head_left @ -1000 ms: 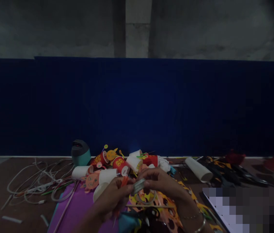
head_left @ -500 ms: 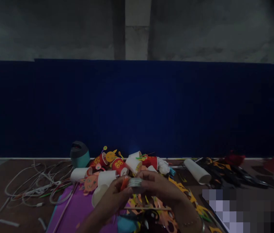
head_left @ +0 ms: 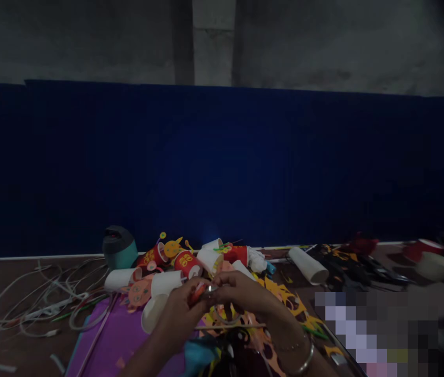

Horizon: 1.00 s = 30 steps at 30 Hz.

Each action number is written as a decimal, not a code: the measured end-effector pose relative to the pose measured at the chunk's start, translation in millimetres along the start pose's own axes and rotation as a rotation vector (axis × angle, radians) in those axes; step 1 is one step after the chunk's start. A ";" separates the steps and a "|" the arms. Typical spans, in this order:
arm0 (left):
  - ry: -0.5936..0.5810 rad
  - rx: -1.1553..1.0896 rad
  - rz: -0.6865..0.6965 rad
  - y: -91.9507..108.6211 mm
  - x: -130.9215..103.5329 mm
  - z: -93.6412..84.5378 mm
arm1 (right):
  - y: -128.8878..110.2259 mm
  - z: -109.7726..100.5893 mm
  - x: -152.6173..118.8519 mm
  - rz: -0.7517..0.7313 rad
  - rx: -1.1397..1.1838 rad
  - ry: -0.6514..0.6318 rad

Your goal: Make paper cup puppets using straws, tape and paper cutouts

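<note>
Both my hands meet low in the middle of the view, above heaped paper cut-outs. My left hand (head_left: 185,303) is closed round a small orange object (head_left: 197,293), mostly covered by the fingers, so its kind is unclear. Close beside it, my right hand (head_left: 237,293), with a bangle on the wrist, has its fingers bent round a roll of clear tape (head_left: 228,319); its ring shows below the fingers. A small shiny spot lies between the fingertips. Under the hands are yellow and orange paper cut-outs (head_left: 285,298) and a thin stick (head_left: 237,326). White paper cups (head_left: 167,283) lie just beyond my left hand.
A purple sheet (head_left: 128,340) lies at the left, near tangled white cables (head_left: 21,298). Behind stand a teal and black device (head_left: 120,248) and red cups (head_left: 186,264). A white tube (head_left: 308,266) lies right of centre. A blue panel (head_left: 222,167) closes off the back.
The tape roll has turned from a side-on band between my fingers to a ring hanging below my right hand. The view has shifted slightly, so the table things sit further left.
</note>
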<state>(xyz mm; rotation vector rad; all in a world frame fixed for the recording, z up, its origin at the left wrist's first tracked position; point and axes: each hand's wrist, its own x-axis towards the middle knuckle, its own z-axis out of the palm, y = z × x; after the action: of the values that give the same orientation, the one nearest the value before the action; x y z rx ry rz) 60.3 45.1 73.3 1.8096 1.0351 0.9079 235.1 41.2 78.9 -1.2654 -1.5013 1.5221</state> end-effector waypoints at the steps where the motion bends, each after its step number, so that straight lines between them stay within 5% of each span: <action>1: 0.015 -0.018 -0.004 -2.1 -0.1 1.1 | 0.4 -0.5 -0.2 -0.009 0.001 -0.023; 11: 0.053 -0.397 -0.053 -5.6 -2.0 6.0 | 6.2 -7.0 -3.7 -0.216 0.261 -0.291; 30: -0.039 -0.346 0.040 0.5 -1.9 4.9 | 3.1 -0.9 -2.9 -0.210 0.130 -0.182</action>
<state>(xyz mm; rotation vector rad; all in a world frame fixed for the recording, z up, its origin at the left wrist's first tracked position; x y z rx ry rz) 63.9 41.7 71.5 1.5545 0.7656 1.0039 237.5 38.3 76.5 -0.8854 -1.5660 1.5992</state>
